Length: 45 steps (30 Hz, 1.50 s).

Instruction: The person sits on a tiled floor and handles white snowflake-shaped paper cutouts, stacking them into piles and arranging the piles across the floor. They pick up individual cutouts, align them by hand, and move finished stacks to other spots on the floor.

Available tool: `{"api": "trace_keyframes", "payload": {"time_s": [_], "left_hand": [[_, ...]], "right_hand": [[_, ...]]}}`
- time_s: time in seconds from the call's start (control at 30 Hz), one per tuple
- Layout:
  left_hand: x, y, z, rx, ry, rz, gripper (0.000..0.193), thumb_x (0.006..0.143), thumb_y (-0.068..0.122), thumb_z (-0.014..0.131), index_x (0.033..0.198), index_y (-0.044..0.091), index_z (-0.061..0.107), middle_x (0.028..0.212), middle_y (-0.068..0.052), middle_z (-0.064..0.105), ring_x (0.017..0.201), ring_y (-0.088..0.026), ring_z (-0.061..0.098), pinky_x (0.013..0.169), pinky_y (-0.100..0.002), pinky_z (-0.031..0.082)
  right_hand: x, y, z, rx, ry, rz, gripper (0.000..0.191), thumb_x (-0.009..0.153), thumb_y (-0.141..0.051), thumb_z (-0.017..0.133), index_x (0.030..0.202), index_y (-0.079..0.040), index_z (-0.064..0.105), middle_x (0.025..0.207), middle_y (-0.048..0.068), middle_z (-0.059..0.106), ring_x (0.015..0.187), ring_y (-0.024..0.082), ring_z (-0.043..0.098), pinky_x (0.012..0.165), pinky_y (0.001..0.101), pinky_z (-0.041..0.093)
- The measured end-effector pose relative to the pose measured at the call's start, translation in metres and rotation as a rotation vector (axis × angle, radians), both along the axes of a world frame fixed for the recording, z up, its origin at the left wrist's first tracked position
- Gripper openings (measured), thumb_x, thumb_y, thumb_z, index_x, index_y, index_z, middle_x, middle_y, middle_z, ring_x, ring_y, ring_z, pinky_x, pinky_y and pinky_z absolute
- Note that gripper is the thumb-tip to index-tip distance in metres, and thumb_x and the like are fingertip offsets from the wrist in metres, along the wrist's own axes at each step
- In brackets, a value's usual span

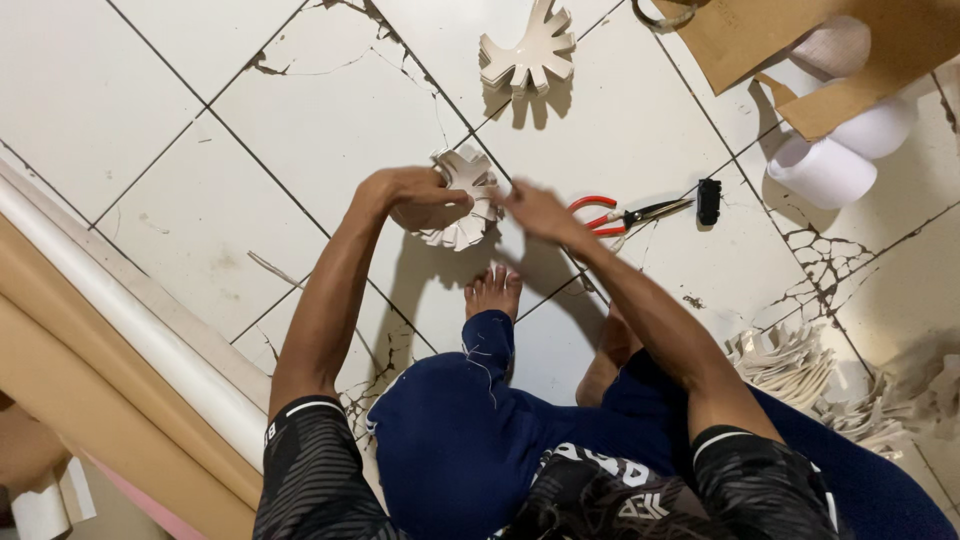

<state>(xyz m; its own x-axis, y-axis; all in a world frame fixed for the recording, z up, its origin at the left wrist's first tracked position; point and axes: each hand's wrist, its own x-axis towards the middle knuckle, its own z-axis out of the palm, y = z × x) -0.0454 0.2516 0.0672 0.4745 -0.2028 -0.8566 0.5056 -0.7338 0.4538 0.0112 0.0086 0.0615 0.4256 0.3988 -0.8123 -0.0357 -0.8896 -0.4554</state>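
Seen from the head camera, the left hand [420, 197] curls closed around a cream paper piece with cut, finger-like tabs [463, 198], held above the cracked white tile floor [180, 220]. The right hand [538, 211] meets the piece's right edge; its fingers are blurred, so whether they pinch it cannot be told. Below the hands a bare foot [493, 290] rests on the tile. Just right of the right hand lie red-handled pliers [622, 214], and beside their tip a small black block [709, 200]. A second tabbed paper piece [528, 52] stands well apart near the top edge, with open tile between. White paper rolls [840, 160] and brown cardboard [760, 35] crowd the upper right corner; cut paper strips [790, 365] pile at the right. Long rolled sheets [120, 330] border the left side.
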Motion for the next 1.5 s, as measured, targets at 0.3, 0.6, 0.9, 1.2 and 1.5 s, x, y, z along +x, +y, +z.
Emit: {"api": "trace_keyframes", "payload": {"time_s": [0.3,0.6,0.9,1.2,1.5], "left_hand": [[-0.061,-0.027,-0.007,-0.117,-0.898,0.182,0.060,0.079,0.050,0.076,0.122,0.008,0.072,0.108,-0.019,0.071,0.098,-0.035,0.063,0.089,-0.050,0.050],[-0.061,-0.047,0.014,-0.178,-0.807,0.356,0.049,0.080,0.038,0.081,0.117,0.007,0.071,0.112,-0.013,0.074,0.099,-0.030,0.071,0.092,-0.043,0.057],[-0.055,-0.062,-0.001,-0.399,-0.293,0.646,0.059,0.086,0.048,0.069,0.131,0.010,0.067,0.114,-0.019,0.076,0.100,-0.032,0.074,0.088,-0.044,0.060],[-0.024,-0.053,-0.017,-0.582,-0.430,1.065,0.074,0.098,0.054,0.069,0.143,-0.003,0.052,0.134,-0.017,0.065,0.120,-0.020,0.065,0.100,-0.033,0.052],[-0.029,-0.052,0.024,-0.196,-0.268,0.990,0.067,0.091,0.064,0.053,0.117,0.003,0.061,0.051,0.001,0.047,0.037,-0.010,0.039,0.033,-0.030,0.028]], "right_hand": [[-0.059,-0.010,-0.031,0.837,-0.215,-0.086,0.127,0.067,-0.031,0.099,0.156,0.001,0.015,0.152,0.029,0.038,0.142,0.038,0.041,0.119,0.0422,0.036],[-0.051,-0.015,-0.046,0.879,-0.343,-0.034,0.131,0.065,-0.018,0.098,0.163,-0.004,0.011,0.165,0.025,0.029,0.153,0.035,0.033,0.129,0.0417,0.030],[-0.036,-0.005,-0.021,0.883,-0.001,-0.222,0.143,0.069,-0.048,0.092,0.160,-0.003,-0.009,0.167,0.027,0.016,0.149,0.036,0.037,0.122,0.0427,0.036],[0.003,0.001,-0.001,0.705,-0.258,-0.066,0.083,0.102,-0.055,0.054,0.161,-0.002,0.028,0.159,0.030,0.041,0.149,0.042,0.041,0.121,0.0474,0.035],[0.010,-0.012,0.034,0.793,-0.669,0.243,0.046,0.095,-0.024,0.073,0.137,-0.009,0.059,0.140,0.019,0.059,0.115,0.035,0.069,0.096,0.0419,0.059]]}}
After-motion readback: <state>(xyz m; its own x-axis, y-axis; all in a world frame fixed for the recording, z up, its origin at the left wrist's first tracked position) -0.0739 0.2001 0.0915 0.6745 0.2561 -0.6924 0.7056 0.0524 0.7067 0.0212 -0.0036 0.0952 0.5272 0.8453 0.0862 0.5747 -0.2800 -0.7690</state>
